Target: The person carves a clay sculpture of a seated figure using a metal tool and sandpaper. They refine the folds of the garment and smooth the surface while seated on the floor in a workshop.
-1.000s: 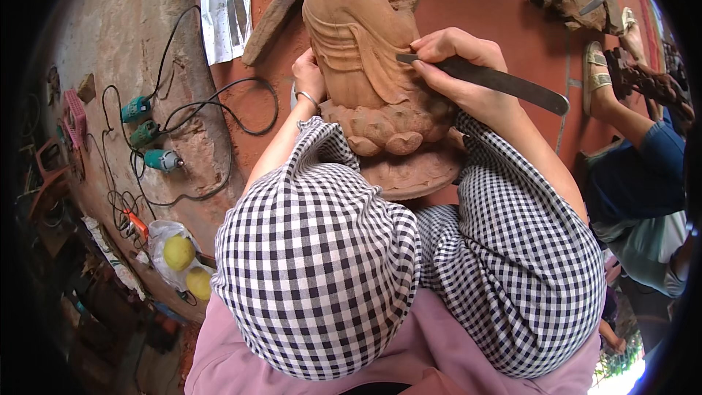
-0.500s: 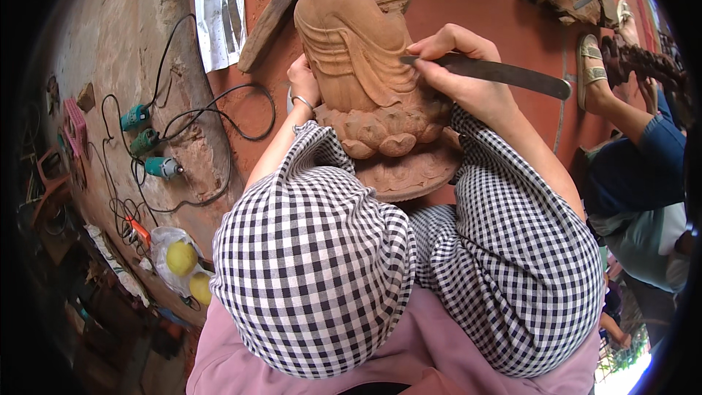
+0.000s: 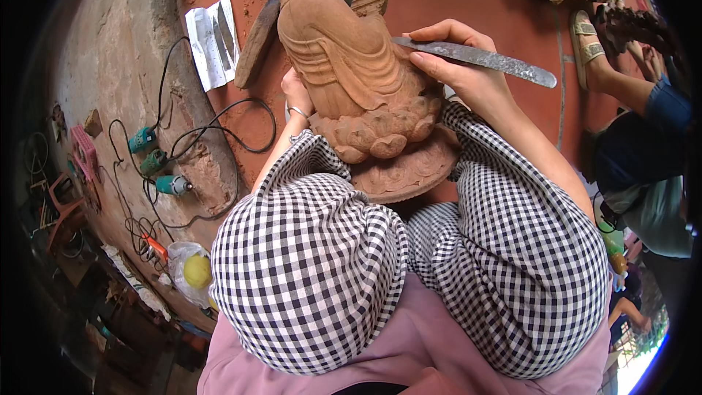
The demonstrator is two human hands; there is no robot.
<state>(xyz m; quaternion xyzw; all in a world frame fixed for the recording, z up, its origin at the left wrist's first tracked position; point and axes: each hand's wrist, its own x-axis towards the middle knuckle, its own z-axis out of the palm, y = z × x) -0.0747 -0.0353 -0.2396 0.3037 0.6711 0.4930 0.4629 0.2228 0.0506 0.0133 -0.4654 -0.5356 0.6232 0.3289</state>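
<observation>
A carved reddish-brown figure in a draped robe (image 3: 336,58) leans to the left between my knees, on a petal-carved base (image 3: 384,132) above a round carved disc (image 3: 406,172). My left hand (image 3: 296,95) grips its left side, with the fingertips hidden behind it. In my right hand (image 3: 457,58) a long flat metal carving blade (image 3: 497,62) with a rounded outer end is pinched between thumb and fingers. The blade's inner end lies by the figure's right edge; whether it touches the wood, I cannot tell.
Left of me lie green power tools (image 3: 172,185) with tangled black cords, and a plastic bag with yellow fruit (image 3: 196,271). A paper with dark blades (image 3: 213,42) and a wood piece (image 3: 257,44) are beyond. Another person's sandalled foot (image 3: 587,47) is at right.
My right hand has turned the blade, so its pale, worn broad face shows and its inner end sits higher along the figure's edge. The figure appears further left as the view shifts.
</observation>
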